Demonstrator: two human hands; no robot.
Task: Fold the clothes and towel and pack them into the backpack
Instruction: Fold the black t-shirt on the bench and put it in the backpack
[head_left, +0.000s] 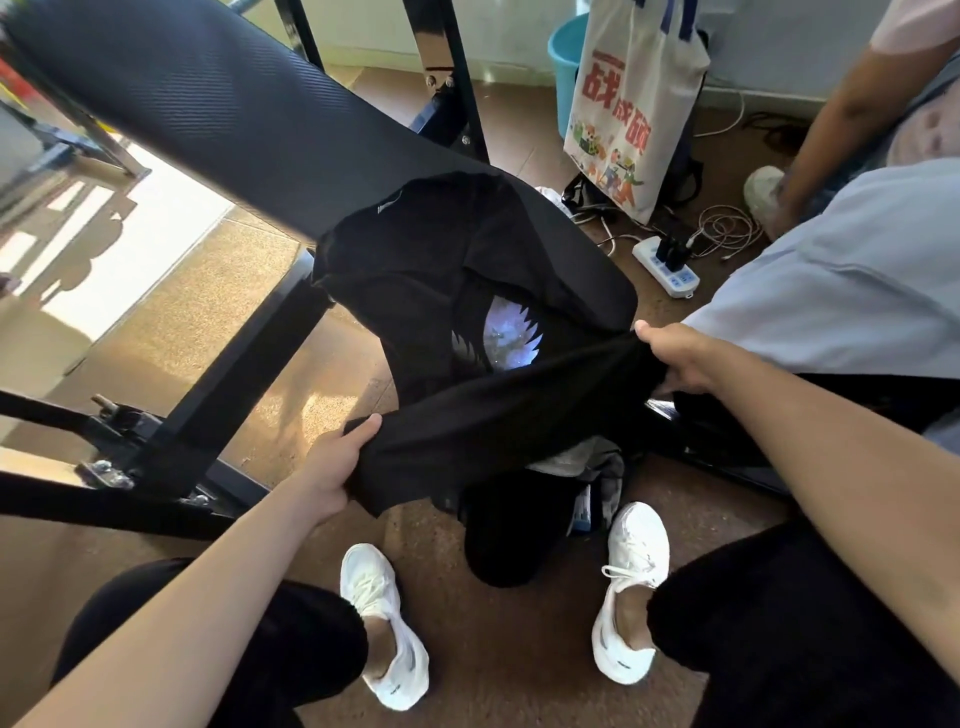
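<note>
Gripping the black T-shirt (467, 291) at its near edge, our left hand (332, 467) and our right hand (675, 358) each curl their fingers round a bunch of cloth, thumbs on top, so the edge runs taut between them. We see the black padded bench (208, 114) slant down from the upper left, and the far part of the shirt, its pale wing print showing, lies draped over the bench's lower end. A second person (831, 270) in a light blue top is at our right. On the floor between our 2 white sneakers (384, 623) stands the black backpack (509, 535), with pale grey cloth showing at its top just under the taut edge. Beyond the bench a printed tote bag (623, 114) hangs in front of a blue bucket (566, 52), and a white power strip (667, 267) lies near it
</note>
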